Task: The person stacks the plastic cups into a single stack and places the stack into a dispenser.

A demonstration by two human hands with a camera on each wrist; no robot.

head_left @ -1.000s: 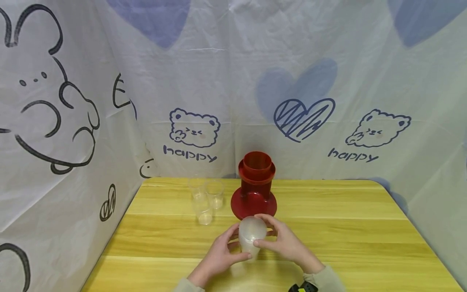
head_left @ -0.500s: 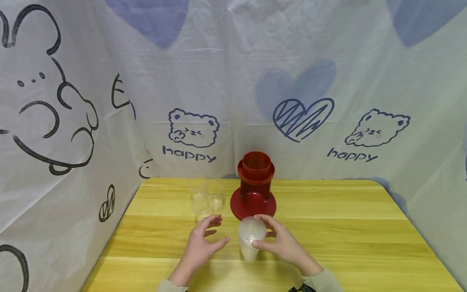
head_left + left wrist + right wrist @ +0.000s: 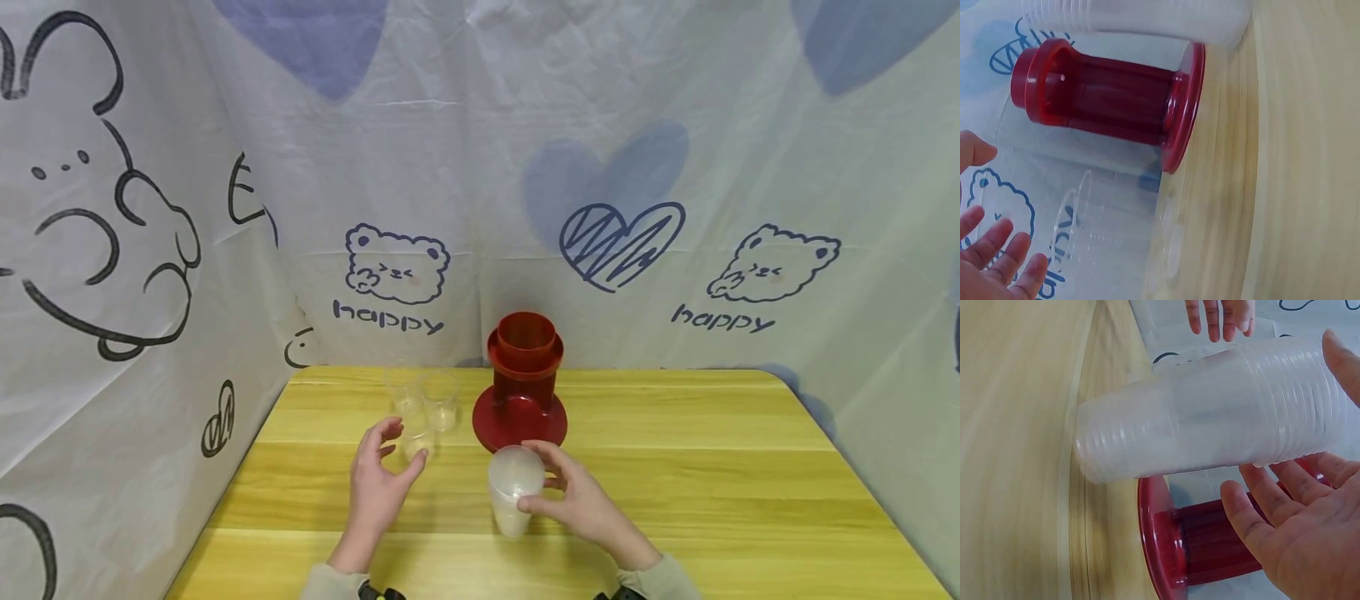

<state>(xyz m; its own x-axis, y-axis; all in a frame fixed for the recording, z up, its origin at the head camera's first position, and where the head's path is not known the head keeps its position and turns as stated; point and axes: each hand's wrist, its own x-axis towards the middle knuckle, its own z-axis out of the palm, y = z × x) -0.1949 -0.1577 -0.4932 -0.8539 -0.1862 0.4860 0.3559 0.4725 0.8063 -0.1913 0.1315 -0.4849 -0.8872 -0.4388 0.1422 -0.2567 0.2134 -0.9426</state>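
Observation:
A stack of nested clear plastic cups [image 3: 512,504] stands upright on the table in front of me. My right hand [image 3: 581,500] holds it near the rim, thumb in front and fingers behind; the right wrist view shows the ridged rims of the stack [image 3: 1210,419] between thumb and fingers. To the left, my left hand [image 3: 377,487] is held with thumb and fingers spread, right by several single clear cups [image 3: 440,408]. In the left wrist view its fingers [image 3: 1013,256] are apart with nothing between them, close to a transparent cup [image 3: 1110,231].
Behind the stack stands a red dispenser-like stand [image 3: 525,383] with a round base and a tube top. The wooden table [image 3: 712,467] reaches back to a white printed curtain [image 3: 510,183], which also hangs along the left side.
My left hand has let go of the cup stack and moved left, over to the single clear cups. The right hand and the stack have stayed in place.

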